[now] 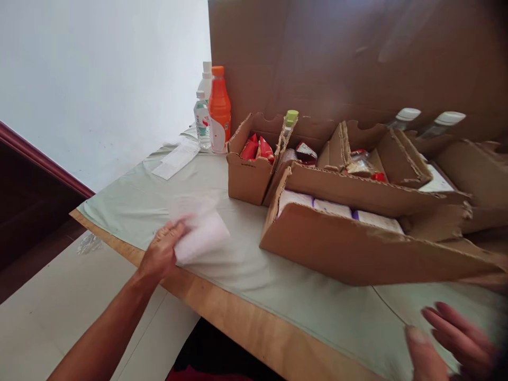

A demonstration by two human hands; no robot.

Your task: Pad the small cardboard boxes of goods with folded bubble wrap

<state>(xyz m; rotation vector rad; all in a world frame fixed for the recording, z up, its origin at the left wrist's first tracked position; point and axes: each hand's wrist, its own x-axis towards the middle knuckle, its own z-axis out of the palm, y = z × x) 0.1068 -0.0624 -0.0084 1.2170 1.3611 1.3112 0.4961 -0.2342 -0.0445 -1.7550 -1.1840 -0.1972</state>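
My left hand grips a white packet near the table's front left edge; the packet is smeared by motion and lies on or just above the pale green cloth. At the bottom right corner my right hand hovers over the cloth, blurred, fingers stretched out and apart, holding nothing. A long cardboard box with white packs in a row lies between the two hands, further back.
Smaller cardboard boxes with red snack packets stand behind. An orange bottle and clear bottles stand at the back left beside a flat white packet. A tall cardboard sheet backs the table. The wooden edge drops to tiled floor.
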